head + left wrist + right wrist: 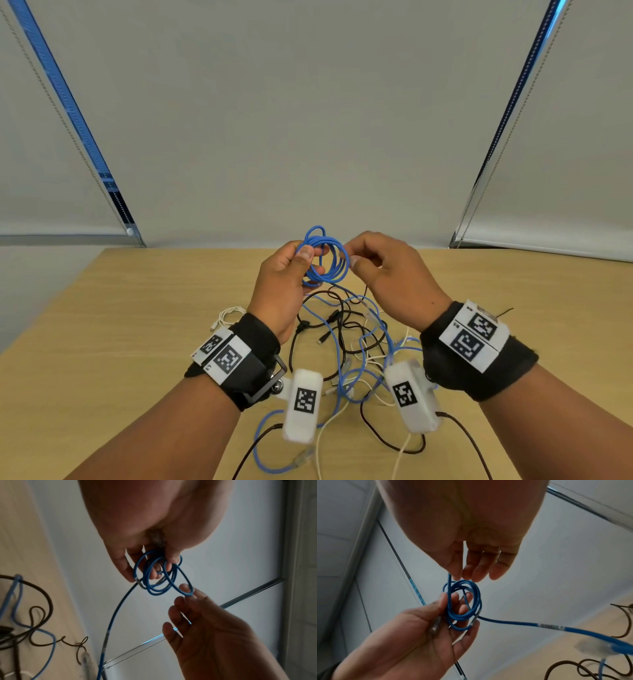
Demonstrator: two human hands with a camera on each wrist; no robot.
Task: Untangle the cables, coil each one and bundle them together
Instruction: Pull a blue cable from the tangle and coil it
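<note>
Grey blinds fill the upper half of the head view, and your light wooden table [144, 308] takes up the lower half. Just above centre, your left hand [286, 274] holds a small blue cable coil [325, 262] raised off the table, thumb pressed over the loops. Your right hand [387, 270] sits just beside it on the right, fingers curled, pinching the coil's near edge. Below both wrists lies a tangle of black, white and blue cables [346, 342], and the blue lead runs down from the coil into it.

From the left wrist view, your left fingers [125, 568] curl through the coil [157, 574] at centre frame; your right fingers [186, 588] nip one loop from the lower right.

From the right wrist view, your right fingers [471, 570] touch the top of the coil [464, 604], your left hand [423, 627] cradles it from the lower left, and the loose lead trails off to the right edge.
</note>
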